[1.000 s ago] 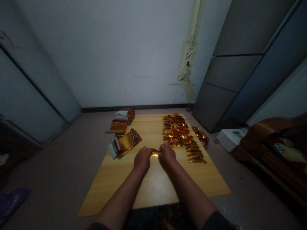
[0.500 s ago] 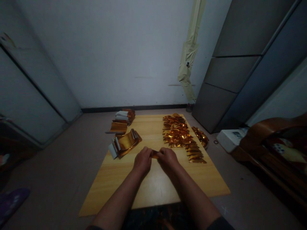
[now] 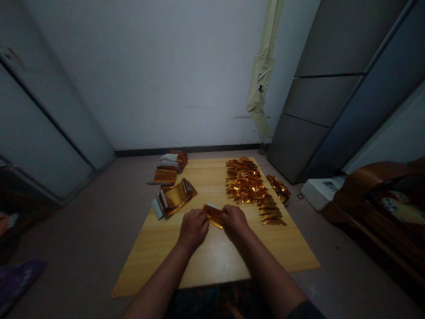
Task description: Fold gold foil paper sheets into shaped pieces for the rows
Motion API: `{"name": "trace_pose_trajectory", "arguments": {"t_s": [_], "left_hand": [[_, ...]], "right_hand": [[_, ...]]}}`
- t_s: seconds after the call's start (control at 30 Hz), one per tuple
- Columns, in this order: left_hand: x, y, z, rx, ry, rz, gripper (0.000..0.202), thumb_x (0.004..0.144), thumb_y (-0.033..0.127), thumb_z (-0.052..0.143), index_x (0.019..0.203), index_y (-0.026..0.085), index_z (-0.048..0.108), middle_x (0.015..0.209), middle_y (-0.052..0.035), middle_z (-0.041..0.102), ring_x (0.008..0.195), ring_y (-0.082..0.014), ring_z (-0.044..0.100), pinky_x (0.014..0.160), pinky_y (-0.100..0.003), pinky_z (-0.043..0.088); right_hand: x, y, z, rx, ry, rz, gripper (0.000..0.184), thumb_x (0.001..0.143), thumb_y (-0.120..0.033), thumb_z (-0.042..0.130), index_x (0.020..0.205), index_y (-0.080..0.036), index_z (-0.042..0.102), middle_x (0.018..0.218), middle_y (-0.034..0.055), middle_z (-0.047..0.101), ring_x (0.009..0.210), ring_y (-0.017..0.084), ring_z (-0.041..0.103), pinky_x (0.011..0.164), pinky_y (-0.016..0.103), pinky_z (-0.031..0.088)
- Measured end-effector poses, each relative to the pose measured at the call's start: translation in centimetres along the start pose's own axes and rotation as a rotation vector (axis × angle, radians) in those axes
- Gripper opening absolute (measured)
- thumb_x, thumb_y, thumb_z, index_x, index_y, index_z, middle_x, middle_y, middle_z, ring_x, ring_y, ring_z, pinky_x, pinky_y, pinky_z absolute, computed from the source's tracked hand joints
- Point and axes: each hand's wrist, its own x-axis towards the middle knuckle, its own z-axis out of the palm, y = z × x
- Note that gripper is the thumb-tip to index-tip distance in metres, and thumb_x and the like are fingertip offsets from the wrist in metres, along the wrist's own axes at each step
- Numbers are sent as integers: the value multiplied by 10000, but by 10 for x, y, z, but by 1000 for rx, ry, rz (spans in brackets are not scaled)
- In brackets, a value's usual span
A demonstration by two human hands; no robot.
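A sheet of gold foil paper [image 3: 214,215], partly folded with a pale inner side showing, is held between both hands above the middle of the wooden table [image 3: 159,261]. My left hand [image 3: 194,228] pinches its left end. At the right end, the fingers of my right hand [image 3: 235,221] are closed on the same sheet. Stacked gold sheets [image 3: 175,196] with curled, greyish-white edges lie to the left of my hands. To the right, rows of folded gold foil pieces [image 3: 244,181] overlap one another, with a shorter row [image 3: 270,210] nearer me.
More curled sheets [image 3: 166,176] rest at the table's far left corner. Beyond its right edge stands a container of folded gold pieces [image 3: 278,188]. A grey refrigerator [image 3: 305,128], a white box [image 3: 320,194] and wooden furniture [image 3: 368,199] stand on the right.
The gold paper, mostly hidden between my fingers before, now shows more of its surface and a pale side. My left hand has shifted slightly left and towards me.
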Motion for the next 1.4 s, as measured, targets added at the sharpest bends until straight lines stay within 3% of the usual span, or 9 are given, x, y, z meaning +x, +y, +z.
{"name": "trace_pose_trajectory", "arguments": {"t_s": [0.13,0.27,0.4,0.57,0.9,1.1,1.27,1.33,1.4], "left_hand": [[2,1,2,50,4,-57,134,874,271,553,936,232,666,1085,-66,650,1035,-242,527,849,-371,369],[5,0,2,63,4,-150,136,847,255,580,955,222,655,1016,-64,638,1000,-240,525,821,-355,366],[6,1,0,43,-12,-174,158,845,259,577,979,230,656,1028,-58,639,1006,-236,525,799,-345,352],[8,6,-4,32,-34,-180,185,857,277,560,1001,253,672,1066,-54,637,1029,-241,519,811,-356,341],[10,5,2,-47,34,-178,200,873,198,478,929,205,670,1025,-75,652,994,-247,535,811,-384,385],[12,0,14,-381,164,-83,238,863,153,444,917,205,671,982,-54,681,961,-208,563,871,-355,459],[13,-6,10,-319,362,-134,255,839,127,447,975,195,652,1038,-83,673,1022,-234,571,910,-400,471],[14,-9,1,-232,407,-38,325,833,117,457,1103,183,626,1209,-112,633,1161,-257,521,1000,-456,415],[15,-10,-8,-148,280,155,345,829,151,520,1150,219,629,1305,-93,604,1259,-278,467,1048,-497,358]], "right_hand": [[-6,-5,-1,32,-50,5,97,755,-255,591,749,-201,672,697,-10,653,649,120,534,547,219,252],[-15,-8,-2,-3,-99,-72,190,758,-391,657,804,-208,678,757,-6,665,663,127,543,561,221,281],[-25,-9,-4,-48,-49,-224,302,778,-359,653,1065,-268,672,966,3,667,820,149,592,677,217,358],[-29,-6,-2,-279,-39,-351,455,894,-303,507,1348,-323,506,1145,44,601,916,173,602,753,241,396],[-24,-7,6,-414,-70,-374,206,878,-285,498,1012,-230,644,1033,57,598,869,186,589,705,278,383],[-26,-8,8,-385,-57,-368,198,882,-339,528,991,-233,655,1012,49,592,834,179,585,686,280,362],[-28,-4,5,-371,-45,-382,178,861,-311,546,980,-234,654,1046,45,574,822,167,570,678,275,352],[-29,-3,3,-369,-47,-415,173,846,-305,555,970,-234,652,1047,43,572,817,164,562,676,274,347],[-29,-3,3,-356,-41,-439,170,835,-308,559,957,-234,650,1028,39,574,815,164,554,672,271,342]]}}
